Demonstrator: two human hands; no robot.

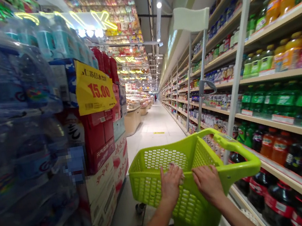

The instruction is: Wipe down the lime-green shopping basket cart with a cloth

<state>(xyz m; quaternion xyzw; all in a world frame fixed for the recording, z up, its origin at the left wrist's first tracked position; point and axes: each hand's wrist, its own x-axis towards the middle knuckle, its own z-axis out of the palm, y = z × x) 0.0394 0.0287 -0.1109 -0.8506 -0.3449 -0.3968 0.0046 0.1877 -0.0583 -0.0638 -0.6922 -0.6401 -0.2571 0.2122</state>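
A lime-green plastic shopping basket (151, 182) on wheels stands tilted in the aisle right in front of me; I see nothing inside it. My left hand (171, 184) grips its near rim with the fingers curled over the edge. My right hand (208, 183) grips the same rim just to the right, fingers folded over it. The basket's thick green handle (234, 153) sticks out towards the shelves on the right.
Shelves of soft-drink bottles (280, 107) run along the right. On the left stand stacked packs of bottled water (11, 125) and red cartons with a yellow 15.00 price sign (93, 88). The tiled aisle floor (156, 127) stretches ahead.
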